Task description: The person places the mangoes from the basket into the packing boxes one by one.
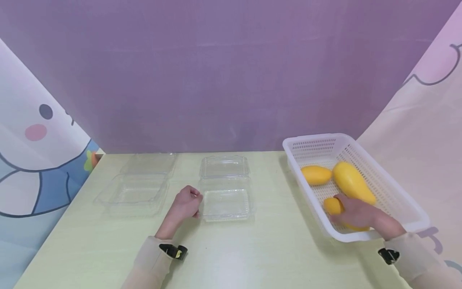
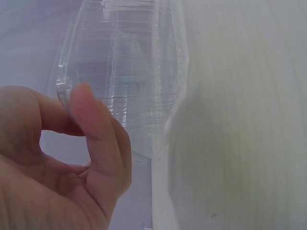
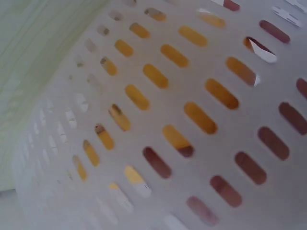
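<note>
In the head view, my left hand [image 1: 185, 202] is at the left edge of an open clear plastic clamshell container [image 1: 225, 202]. The left wrist view shows the thumb and fingers [image 2: 98, 129] pinching the rim of the clear container [image 2: 129, 62]. My right hand [image 1: 357, 210] reaches into a white plastic basket [image 1: 314, 206] and grips a yellow mango [image 1: 333, 206]. More yellow shows beneath that hand; I cannot tell whether it is a separate mango. Through the basket's slotted wall [image 3: 192, 72], the right wrist view shows only patches of yellow and skin.
Another open clear clamshell container [image 1: 135, 190] stands at the table's left. Inside the basket lie a smaller mango [image 1: 316, 175] and a large one [image 1: 351, 182]. A purple backdrop [image 1: 223, 80] rises behind the pale table [image 1: 274, 249], with printed cloths at both sides.
</note>
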`<state>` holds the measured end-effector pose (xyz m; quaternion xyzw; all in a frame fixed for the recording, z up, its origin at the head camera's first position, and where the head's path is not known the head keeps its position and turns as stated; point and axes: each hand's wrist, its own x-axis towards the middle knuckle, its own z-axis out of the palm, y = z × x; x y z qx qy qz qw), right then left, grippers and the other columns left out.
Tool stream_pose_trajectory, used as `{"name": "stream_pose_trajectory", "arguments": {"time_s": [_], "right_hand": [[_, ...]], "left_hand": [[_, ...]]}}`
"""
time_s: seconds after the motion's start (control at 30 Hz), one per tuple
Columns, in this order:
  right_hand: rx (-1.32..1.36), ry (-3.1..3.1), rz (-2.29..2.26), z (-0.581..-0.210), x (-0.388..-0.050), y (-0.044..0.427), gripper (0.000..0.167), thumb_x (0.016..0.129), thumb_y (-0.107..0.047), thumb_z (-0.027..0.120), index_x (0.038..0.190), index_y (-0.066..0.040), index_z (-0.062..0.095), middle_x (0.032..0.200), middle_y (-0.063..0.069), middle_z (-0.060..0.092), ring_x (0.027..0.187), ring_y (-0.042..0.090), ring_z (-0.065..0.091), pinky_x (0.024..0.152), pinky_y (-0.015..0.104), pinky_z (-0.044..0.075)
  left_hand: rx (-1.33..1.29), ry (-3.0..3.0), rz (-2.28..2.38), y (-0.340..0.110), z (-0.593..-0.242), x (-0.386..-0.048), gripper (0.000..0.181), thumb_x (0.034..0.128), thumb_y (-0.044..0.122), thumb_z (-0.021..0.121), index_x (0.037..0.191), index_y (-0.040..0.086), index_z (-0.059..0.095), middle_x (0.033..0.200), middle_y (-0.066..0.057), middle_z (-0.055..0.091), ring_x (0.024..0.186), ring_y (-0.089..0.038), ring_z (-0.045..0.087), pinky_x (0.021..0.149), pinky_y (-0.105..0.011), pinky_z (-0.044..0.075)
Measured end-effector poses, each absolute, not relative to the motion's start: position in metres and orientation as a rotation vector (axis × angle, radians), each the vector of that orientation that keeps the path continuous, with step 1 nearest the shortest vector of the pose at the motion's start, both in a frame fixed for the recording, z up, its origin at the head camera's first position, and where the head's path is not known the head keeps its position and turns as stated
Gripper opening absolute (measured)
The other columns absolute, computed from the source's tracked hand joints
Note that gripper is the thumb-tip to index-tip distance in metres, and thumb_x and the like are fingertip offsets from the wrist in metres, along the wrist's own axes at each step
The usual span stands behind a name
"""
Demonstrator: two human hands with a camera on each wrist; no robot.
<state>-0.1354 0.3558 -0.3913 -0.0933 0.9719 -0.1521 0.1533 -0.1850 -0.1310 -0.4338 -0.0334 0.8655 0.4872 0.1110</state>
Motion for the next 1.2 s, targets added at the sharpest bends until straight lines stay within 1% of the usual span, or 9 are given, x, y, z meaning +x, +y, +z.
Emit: {"name": "stream_pose_trajectory", "arguments": {"time_s": [0.17, 0.3, 0.43, 0.53, 0.7, 0.8, 0.97, 1.03, 1.2], "right_hand": [[-0.209, 2.767, -0.460, -0.387, -0.136, 0.354, 0.072, 0.090, -0.044, 0.072, 0.134, 0.008, 0.047, 0.101, 0.010, 0.062, 0.086, 0.024, 0.056, 0.071, 0.040, 0.046], [-0.199, 2.771, -0.512, -0.384, -0.136, 0.351, 0.069, 0.091, -0.044, 0.071, 0.133, 0.006, 0.049, 0.099, 0.007, 0.060, 0.086, 0.024, 0.054, 0.071, 0.038, 0.044], [-0.193, 2.784, -0.558, -0.378, -0.135, 0.348, 0.067, 0.093, -0.045, 0.069, 0.131, 0.007, 0.050, 0.099, 0.008, 0.060, 0.087, 0.026, 0.055, 0.071, 0.038, 0.044], [-0.162, 2.785, -0.574, -0.374, -0.135, 0.345, 0.073, 0.094, -0.048, 0.068, 0.136, 0.008, 0.047, 0.102, 0.011, 0.062, 0.088, 0.027, 0.056, 0.070, 0.037, 0.045], [-0.116, 2.766, -0.631, -0.367, -0.135, 0.341, 0.075, 0.096, -0.050, 0.064, 0.138, 0.008, 0.042, 0.094, 0.009, 0.058, 0.083, 0.026, 0.055, 0.067, 0.036, 0.043], [-0.094, 2.769, -0.639, -0.364, -0.135, 0.341, 0.078, 0.097, -0.052, 0.060, 0.141, 0.009, 0.040, 0.095, 0.009, 0.058, 0.084, 0.027, 0.055, 0.069, 0.037, 0.043], [-0.061, 2.773, -0.705, -0.362, -0.134, 0.339, 0.075, 0.098, -0.053, 0.058, 0.139, 0.008, 0.041, 0.092, 0.008, 0.057, 0.082, 0.025, 0.055, 0.068, 0.036, 0.043], [-0.053, 2.772, -0.743, -0.362, -0.134, 0.338, 0.073, 0.099, -0.052, 0.058, 0.137, 0.007, 0.042, 0.089, 0.007, 0.056, 0.080, 0.023, 0.054, 0.067, 0.035, 0.043], [-0.036, 2.788, -0.770, -0.357, -0.134, 0.335, 0.074, 0.100, -0.053, 0.055, 0.141, 0.008, 0.039, 0.092, 0.008, 0.058, 0.081, 0.023, 0.055, 0.068, 0.035, 0.044]], "left_hand": [[-0.103, 2.542, 1.439, -0.131, -0.434, -0.185, 0.017, 0.1011, 0.011, 0.054, 0.112, -0.002, 0.052, 0.080, -0.011, 0.057, 0.054, -0.017, 0.059, 0.056, -0.031, 0.055], [-0.108, 2.541, 1.444, -0.131, -0.435, -0.184, 0.016, 0.1010, 0.011, 0.054, 0.111, -0.002, 0.052, 0.080, -0.011, 0.058, 0.054, -0.016, 0.059, 0.055, -0.031, 0.055], [-0.102, 2.540, 1.455, -0.131, -0.435, -0.184, 0.016, 0.1013, 0.011, 0.054, 0.111, -0.001, 0.052, 0.080, -0.011, 0.058, 0.053, -0.016, 0.059, 0.055, -0.031, 0.055], [-0.092, 2.541, 1.467, -0.131, -0.435, -0.184, 0.015, 0.1012, 0.010, 0.055, 0.111, -0.001, 0.052, 0.078, -0.012, 0.058, 0.053, -0.017, 0.059, 0.055, -0.031, 0.054], [-0.086, 2.548, 1.479, -0.131, -0.436, -0.184, 0.015, 0.1007, 0.010, 0.055, 0.110, -0.002, 0.053, 0.077, -0.011, 0.057, 0.052, -0.017, 0.058, 0.055, -0.031, 0.054], [-0.080, 2.539, 1.487, -0.131, -0.437, -0.184, 0.016, 0.1004, 0.010, 0.055, 0.110, -0.002, 0.053, 0.079, -0.012, 0.059, 0.052, -0.017, 0.059, 0.055, -0.031, 0.054], [-0.070, 2.529, 1.501, -0.130, -0.438, -0.184, 0.016, 0.1000, 0.010, 0.056, 0.111, -0.002, 0.053, 0.085, -0.016, 0.061, 0.052, -0.018, 0.059, 0.056, -0.032, 0.054], [-0.070, 2.534, 1.502, -0.130, -0.437, -0.184, 0.016, 0.0999, 0.010, 0.056, 0.111, -0.002, 0.053, 0.084, -0.016, 0.061, 0.052, -0.018, 0.059, 0.055, -0.032, 0.054], [-0.064, 2.539, 1.511, -0.130, -0.438, -0.185, 0.017, 0.0998, 0.010, 0.057, 0.111, -0.002, 0.053, 0.082, -0.015, 0.061, 0.052, -0.018, 0.059, 0.056, -0.032, 0.054]]}}
